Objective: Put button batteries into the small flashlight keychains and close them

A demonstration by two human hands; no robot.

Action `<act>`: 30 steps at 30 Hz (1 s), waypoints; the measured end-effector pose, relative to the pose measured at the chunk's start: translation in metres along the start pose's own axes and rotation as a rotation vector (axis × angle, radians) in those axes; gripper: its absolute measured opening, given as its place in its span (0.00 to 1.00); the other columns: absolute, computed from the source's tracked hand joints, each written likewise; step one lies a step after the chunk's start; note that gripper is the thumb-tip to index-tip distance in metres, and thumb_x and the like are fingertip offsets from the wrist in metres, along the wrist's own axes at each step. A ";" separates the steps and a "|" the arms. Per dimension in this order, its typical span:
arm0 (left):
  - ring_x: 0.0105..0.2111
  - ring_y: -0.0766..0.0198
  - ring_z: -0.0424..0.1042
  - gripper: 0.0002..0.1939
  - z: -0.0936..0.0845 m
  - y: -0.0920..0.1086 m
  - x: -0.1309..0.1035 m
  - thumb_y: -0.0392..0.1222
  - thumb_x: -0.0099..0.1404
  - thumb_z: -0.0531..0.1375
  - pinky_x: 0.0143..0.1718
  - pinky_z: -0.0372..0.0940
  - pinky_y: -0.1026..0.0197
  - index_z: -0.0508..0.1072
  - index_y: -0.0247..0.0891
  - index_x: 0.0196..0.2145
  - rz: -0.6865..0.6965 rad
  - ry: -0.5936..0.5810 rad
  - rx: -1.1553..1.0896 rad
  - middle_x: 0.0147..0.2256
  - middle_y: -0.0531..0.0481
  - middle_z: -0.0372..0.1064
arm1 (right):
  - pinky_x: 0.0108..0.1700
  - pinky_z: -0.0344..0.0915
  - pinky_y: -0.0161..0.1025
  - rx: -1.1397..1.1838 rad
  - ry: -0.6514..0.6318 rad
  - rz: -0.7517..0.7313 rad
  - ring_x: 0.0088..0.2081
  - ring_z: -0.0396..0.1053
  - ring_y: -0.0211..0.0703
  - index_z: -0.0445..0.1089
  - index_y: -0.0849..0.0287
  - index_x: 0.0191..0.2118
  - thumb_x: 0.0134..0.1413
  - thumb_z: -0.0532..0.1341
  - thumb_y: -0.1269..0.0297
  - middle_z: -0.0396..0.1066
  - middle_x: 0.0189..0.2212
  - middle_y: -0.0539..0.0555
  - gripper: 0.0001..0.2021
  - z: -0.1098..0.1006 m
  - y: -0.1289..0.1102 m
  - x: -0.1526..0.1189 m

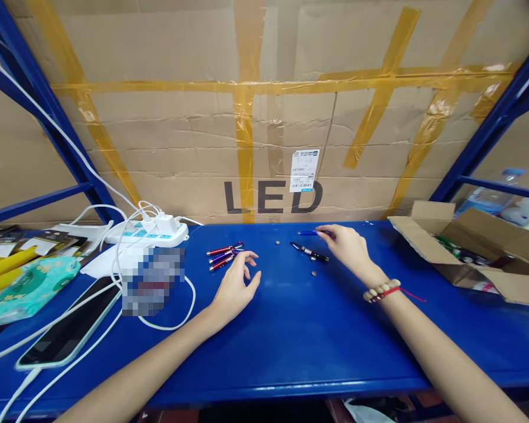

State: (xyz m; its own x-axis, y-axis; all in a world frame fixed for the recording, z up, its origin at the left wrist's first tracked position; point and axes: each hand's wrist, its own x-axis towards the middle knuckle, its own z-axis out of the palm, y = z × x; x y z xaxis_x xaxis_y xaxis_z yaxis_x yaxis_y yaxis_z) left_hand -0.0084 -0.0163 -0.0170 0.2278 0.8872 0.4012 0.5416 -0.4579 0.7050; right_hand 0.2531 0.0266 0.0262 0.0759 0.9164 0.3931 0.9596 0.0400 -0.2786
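My right hand (pixel 346 249) pinches a small blue tube (pixel 307 233) near the back of the blue table. Just below it lies a black pen-like light (pixel 310 252) with a clip at its left end. Small round button-like pieces lie around it, one (pixel 314 273) in front and another (pixel 277 242) to the left. My left hand (pixel 239 285) hovers with fingers apart and curled, holding nothing visible. Beside its fingertips lie red tubes (pixel 220 263) and a purple one (pixel 221 257) with clips, partly behind the hand.
An open cardboard box (pixel 427 244) with small items stands at the right. On the left are a white power strip (pixel 171 236), a phone (pixel 73 323) with white cables, and yellow and teal packages. A large taped carton (pixel 194 147) backs the blue table (pixel 291 352).
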 end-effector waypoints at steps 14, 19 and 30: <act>0.25 0.69 0.62 0.12 0.000 0.001 0.000 0.35 0.59 0.52 0.26 0.58 0.66 0.61 0.40 0.43 0.009 -0.047 0.000 0.34 0.52 0.64 | 0.35 0.62 0.37 -0.197 -0.147 0.168 0.41 0.70 0.49 0.75 0.55 0.40 0.54 0.59 0.66 0.74 0.38 0.56 0.10 0.009 0.023 0.005; 0.24 0.69 0.62 0.13 0.000 0.001 0.000 0.34 0.59 0.52 0.26 0.58 0.66 0.62 0.40 0.43 0.019 -0.049 0.009 0.33 0.53 0.65 | 0.31 0.60 0.34 -0.107 -0.181 0.073 0.39 0.71 0.45 0.76 0.50 0.37 0.54 0.59 0.54 0.75 0.36 0.51 0.11 0.003 0.010 0.001; 0.24 0.69 0.62 0.11 -0.001 0.008 -0.002 0.34 0.60 0.50 0.25 0.59 0.67 0.62 0.39 0.42 0.018 -0.077 0.009 0.32 0.53 0.65 | 0.31 0.60 0.33 -0.022 -0.145 0.084 0.39 0.71 0.44 0.76 0.51 0.38 0.55 0.58 0.59 0.75 0.35 0.49 0.10 -0.002 0.017 0.005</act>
State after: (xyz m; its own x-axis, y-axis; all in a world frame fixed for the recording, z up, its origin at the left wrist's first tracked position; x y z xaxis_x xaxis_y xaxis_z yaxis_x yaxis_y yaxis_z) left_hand -0.0054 -0.0215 -0.0110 0.2991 0.8806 0.3676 0.5443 -0.4738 0.6922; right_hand 0.2701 0.0317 0.0250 0.1173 0.9641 0.2381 0.9575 -0.0461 -0.2848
